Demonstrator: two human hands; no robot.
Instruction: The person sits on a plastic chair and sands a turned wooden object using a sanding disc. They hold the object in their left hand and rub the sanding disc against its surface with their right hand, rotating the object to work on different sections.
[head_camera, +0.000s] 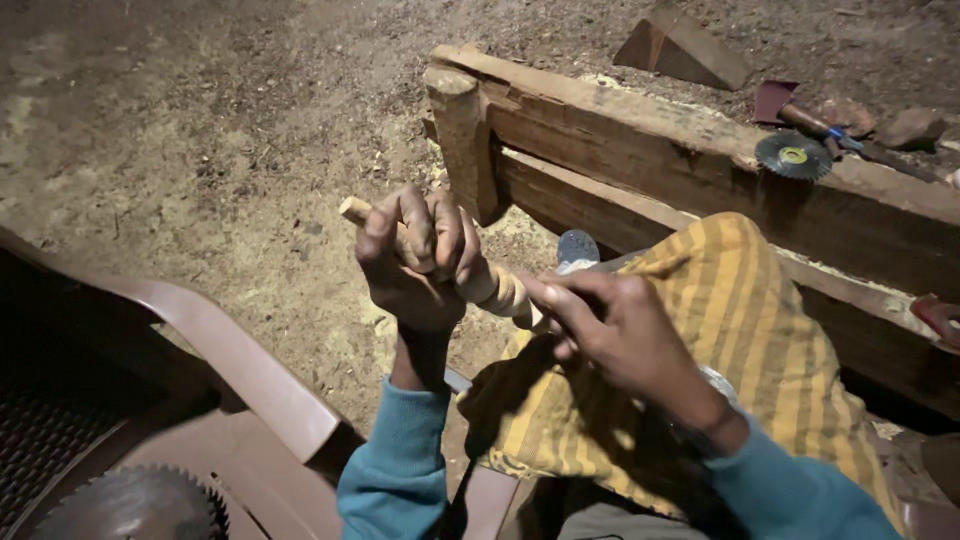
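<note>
- Open dirt floor, strewn with sawdust, spreads left; rough timber beams wall the right, a plastic chair arm the lower left.
- The pale turned wooden spindle is round and ridged.
- The left hand is clenched around the spindle's upper end.
- The right hand pinches its lower end over a yellow striped cloth.

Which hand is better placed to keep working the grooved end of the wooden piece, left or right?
Right, probably. The right hand has its fingers at the grooved end of the turned wooden piece, over the striped yellow cloth. The left hand is wrapped around the plain end, steadying it.
</note>
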